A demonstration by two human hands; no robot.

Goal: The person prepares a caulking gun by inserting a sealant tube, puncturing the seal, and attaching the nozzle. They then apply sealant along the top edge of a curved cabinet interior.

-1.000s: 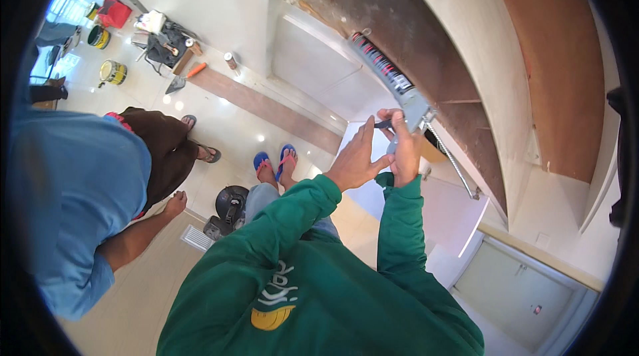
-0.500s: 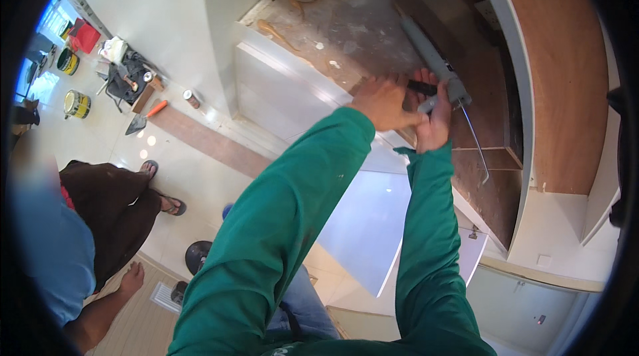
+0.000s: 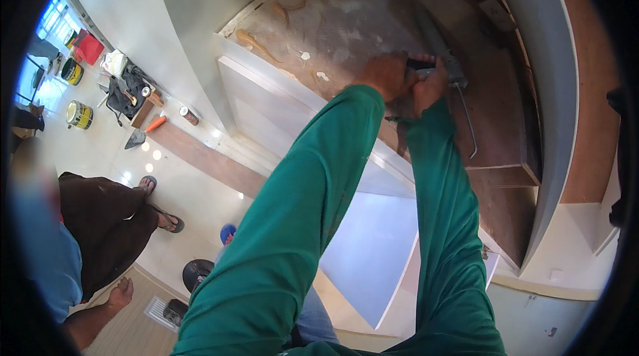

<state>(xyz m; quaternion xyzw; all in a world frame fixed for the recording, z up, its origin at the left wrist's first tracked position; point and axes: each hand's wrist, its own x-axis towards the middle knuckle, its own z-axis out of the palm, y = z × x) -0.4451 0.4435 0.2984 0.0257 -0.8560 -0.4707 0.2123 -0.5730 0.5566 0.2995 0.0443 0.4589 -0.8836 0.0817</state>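
A caulking gun (image 3: pixel 442 49) with a grey barrel points toward the far wall over a stained brown countertop (image 3: pixel 346 29). Its thin metal rod, hooked at the end, sticks out back toward me. My right hand (image 3: pixel 429 87) is closed round its grip and trigger. Close against it on the left, my left hand (image 3: pixel 386 73) is bent at the wrist and closed at the black handle; shade hides most of its fingers. Streaks of tan glue (image 3: pixel 256 43) and white specks mark the countertop near its left edge.
An open white cabinet door (image 3: pixel 373 249) hangs below my arms. A curved wood-faced panel (image 3: pixel 596 89) rises at right. At left, a person in a blue shirt (image 3: pixel 50 263) stands nearby. A trowel (image 3: pixel 143 133), a can (image 3: pixel 189 115), a tool bag (image 3: pixel 126 93) and buckets (image 3: pixel 79 115) are on the floor.
My hands and the caulking gun have moved farther away into the shaded recess, and my arms reach out more. The view has shifted slightly.
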